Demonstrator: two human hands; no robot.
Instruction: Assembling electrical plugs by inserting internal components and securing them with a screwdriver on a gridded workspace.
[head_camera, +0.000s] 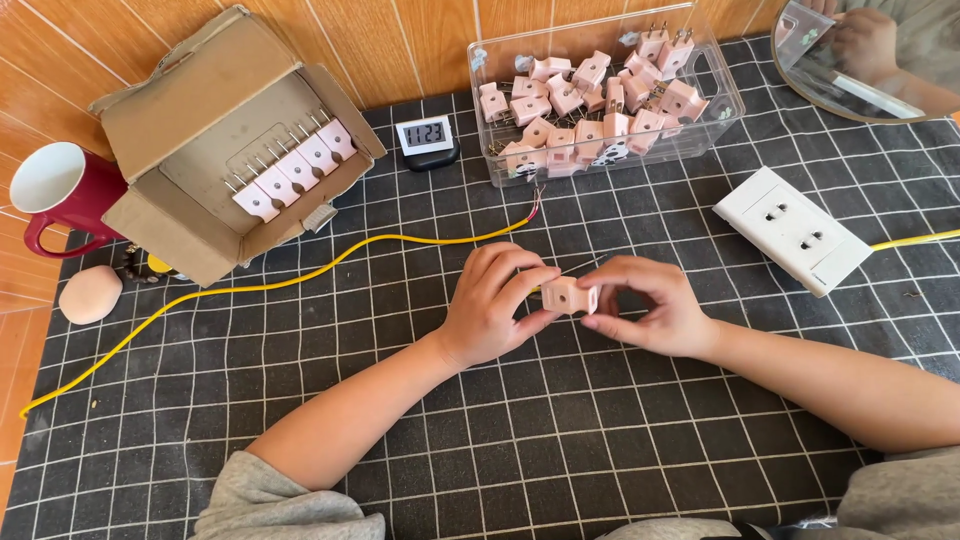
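Pink plug body (570, 295), long axis lying left to right, pinched between fingertips of left hand (492, 305) and right hand (648, 305), both closed on it above the black gridded mat (500, 440), yellow wire (300, 275) trailing off leftward

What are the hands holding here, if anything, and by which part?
Both hands, left hand and right hand, hold one small pink plug between their fingers, each pinching one end of its body.
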